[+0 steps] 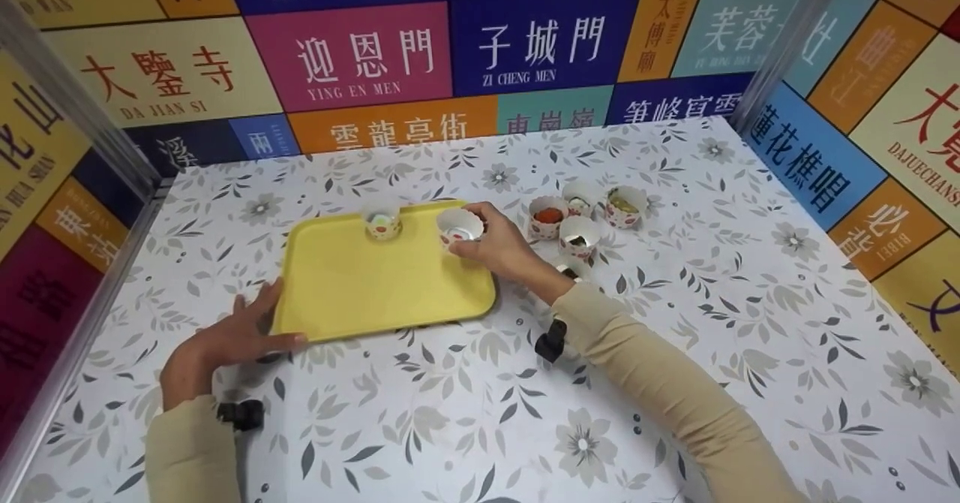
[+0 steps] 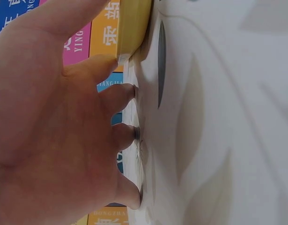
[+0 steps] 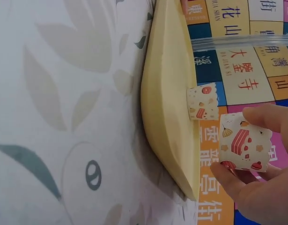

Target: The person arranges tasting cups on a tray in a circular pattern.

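Observation:
My right hand [image 1: 499,244] pinches a white paper baking cup [image 1: 459,230] with a red cake print, over the right part of a yellow tray [image 1: 382,293]. The right wrist view shows this held cup [image 3: 244,143] between thumb and fingers, apart from the tray surface. A second printed cup [image 1: 383,224] stands on the tray near its far edge, with something pale inside. My left hand [image 1: 236,330] lies at the tray's near left corner, fingers spread. In the left wrist view, fingertips of the left hand [image 2: 73,126] touch the tablecloth and the tray side [image 2: 134,28].
Right of the tray stand several more paper cups, among them one with orange-red contents [image 1: 548,216], one with dark bits [image 1: 578,237] and one with yellowish contents [image 1: 625,206]. Another is partly hidden behind my right wrist. Colourful lettered panels [image 1: 360,52] wall the flowered tabletop [image 1: 465,413].

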A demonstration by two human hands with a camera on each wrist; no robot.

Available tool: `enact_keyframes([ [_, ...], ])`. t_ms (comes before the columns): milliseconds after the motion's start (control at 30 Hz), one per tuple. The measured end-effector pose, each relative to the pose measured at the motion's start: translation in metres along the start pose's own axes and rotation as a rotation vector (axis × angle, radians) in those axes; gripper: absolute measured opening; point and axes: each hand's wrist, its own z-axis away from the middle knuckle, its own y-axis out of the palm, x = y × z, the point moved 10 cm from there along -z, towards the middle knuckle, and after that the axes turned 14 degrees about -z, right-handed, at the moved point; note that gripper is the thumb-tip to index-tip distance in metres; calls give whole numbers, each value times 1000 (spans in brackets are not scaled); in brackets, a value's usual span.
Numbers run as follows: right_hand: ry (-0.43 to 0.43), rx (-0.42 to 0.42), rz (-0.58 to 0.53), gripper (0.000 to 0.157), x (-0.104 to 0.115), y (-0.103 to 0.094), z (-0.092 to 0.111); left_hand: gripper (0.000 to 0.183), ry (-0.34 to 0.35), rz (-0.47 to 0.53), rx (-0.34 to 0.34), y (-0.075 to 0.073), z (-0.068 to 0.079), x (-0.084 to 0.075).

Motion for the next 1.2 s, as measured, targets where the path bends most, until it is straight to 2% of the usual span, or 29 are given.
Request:
enact_keyframes([
  [167,18,-16,41,67,-4,7,-6,118,25,-12,-18,-2,2,-2],
  [367,12,-2,84,67,-7,20,-18,118,18,-13,-18,-3,2,-1],
  [500,8,15,57,69,-7,28,-23,119,19,-24,-19,-2,0,-2],
  [733,50,40,27,69,-13,36,-30,119,16,-21,-19,0,-1,-5],
  [933,18,65,18,67,-9,41,-36,120,31,-8,-13,-3,-1,-7],
  [1200,35,123,-4,69,-8,51,-44,120,22,-60,-16,-4,0,-4],
])
